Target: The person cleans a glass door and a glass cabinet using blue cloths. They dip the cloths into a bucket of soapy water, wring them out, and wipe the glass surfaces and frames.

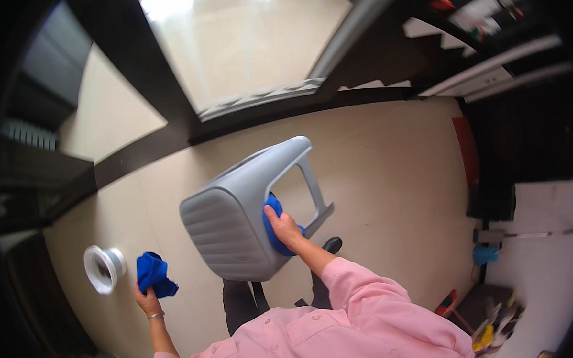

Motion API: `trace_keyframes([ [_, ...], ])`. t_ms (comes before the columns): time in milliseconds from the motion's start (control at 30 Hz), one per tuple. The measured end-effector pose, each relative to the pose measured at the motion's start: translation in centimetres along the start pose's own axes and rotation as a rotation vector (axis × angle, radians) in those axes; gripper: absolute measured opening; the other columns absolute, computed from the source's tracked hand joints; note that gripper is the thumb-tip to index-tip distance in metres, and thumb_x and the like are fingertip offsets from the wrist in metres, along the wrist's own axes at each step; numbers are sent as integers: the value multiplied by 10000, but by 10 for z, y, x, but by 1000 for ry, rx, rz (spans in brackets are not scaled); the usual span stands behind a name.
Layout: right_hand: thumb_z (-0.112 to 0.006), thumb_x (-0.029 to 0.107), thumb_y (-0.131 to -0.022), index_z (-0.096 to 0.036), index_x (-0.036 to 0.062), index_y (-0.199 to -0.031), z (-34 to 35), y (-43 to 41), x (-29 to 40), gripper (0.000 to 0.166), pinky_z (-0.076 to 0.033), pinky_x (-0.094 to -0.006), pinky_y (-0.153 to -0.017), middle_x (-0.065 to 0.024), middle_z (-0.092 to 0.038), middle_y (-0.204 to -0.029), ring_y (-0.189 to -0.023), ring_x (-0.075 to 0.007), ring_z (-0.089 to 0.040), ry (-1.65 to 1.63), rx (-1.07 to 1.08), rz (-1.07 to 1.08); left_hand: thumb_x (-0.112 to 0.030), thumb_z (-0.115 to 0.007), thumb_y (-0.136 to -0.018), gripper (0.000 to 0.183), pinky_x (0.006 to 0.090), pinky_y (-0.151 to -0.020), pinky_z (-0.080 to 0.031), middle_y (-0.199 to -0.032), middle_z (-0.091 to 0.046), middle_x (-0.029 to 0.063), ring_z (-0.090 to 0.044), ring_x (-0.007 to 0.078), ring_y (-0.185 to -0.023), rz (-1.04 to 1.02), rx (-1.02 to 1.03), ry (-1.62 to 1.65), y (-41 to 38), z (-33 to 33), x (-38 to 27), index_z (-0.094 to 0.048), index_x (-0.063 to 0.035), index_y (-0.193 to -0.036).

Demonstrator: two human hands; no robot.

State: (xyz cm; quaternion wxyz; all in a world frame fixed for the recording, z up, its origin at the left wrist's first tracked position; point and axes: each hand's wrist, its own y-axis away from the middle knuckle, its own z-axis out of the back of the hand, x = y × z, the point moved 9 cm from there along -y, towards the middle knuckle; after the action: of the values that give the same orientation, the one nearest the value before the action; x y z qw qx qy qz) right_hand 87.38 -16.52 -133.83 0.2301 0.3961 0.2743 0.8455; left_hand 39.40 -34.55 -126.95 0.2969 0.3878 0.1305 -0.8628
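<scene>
A grey plastic stool [216, 231] with a ribbed seat is tilted in front of my legs. My right hand [285, 229] grips the side of its frame at the opening, with a blue cloth [273, 223] between hand and plastic; some of the fingers are hidden. Off to the left, my left hand [148, 300] holds a second blue cloth [154, 276], bunched and hanging loose, apart from the stool. Close to that cloth is a white round tub [118, 260], its dark interior partly visible. Whether the stool touches the floor, I cannot tell.
Pale floor [388, 173] surrounds the stool. A dark sill [264, 119] and glass panel lie beyond it. My black shoe [333, 245] is just right of the stool. Dark furniture [522, 142] stands at the right, with several blurred items on a low surface [491, 292] below.
</scene>
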Motion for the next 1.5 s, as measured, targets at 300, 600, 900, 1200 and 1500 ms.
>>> trace_keyframes([
  [300, -318, 700, -761, -602, -65, -777, 352, -37, -125, 817, -430, -443, -769, -298, -579, -837, -889, -413, -556, -21, -238, -39, -176, -519, -865, 222, 257, -706, -433, -872, -583, 43, -523, 125, -776, 82, 211, -41, 108, -168, -193, -555, -8, -1006],
  [600, -416, 656, -759, -548, -158, -944, 510, -159, -262, 845, -409, -366, -810, -291, -572, -959, -972, -342, -549, -306, -267, -118, -123, -582, -791, 185, 283, -642, -455, -779, -612, 97, -566, 168, -693, -93, 451, -116, 187, -335, -333, -586, -29, -951],
  [900, -454, 634, -753, -480, -182, -1055, 581, -325, -348, 870, -393, -327, -847, -280, -552, -1027, -1007, -307, -531, -358, -79, -54, -117, -588, -702, 202, 297, -513, -432, -611, -567, 113, -534, 179, -536, -36, 602, -254, 228, -507, -431, -594, -27, -882],
  [1200, -376, 662, -762, -493, -141, -1076, 719, -449, -439, 870, -323, -389, -945, -333, -454, -1135, -1124, -396, -416, 11, -128, -168, -97, -558, -763, 143, 234, -506, -414, -647, -575, 3, -501, 84, -551, 497, 519, -172, 298, -516, -390, -618, -23, -870],
  [1500, -418, 628, -768, -541, -103, -1031, 791, -484, -495, 786, -395, -388, -869, -297, -523, -1060, -1025, -359, -511, -29, -14, -94, -152, -533, -813, 155, 208, -485, -341, -660, -527, -32, -425, 55, -553, 409, 331, -56, 424, -556, -543, -603, -19, -851],
])
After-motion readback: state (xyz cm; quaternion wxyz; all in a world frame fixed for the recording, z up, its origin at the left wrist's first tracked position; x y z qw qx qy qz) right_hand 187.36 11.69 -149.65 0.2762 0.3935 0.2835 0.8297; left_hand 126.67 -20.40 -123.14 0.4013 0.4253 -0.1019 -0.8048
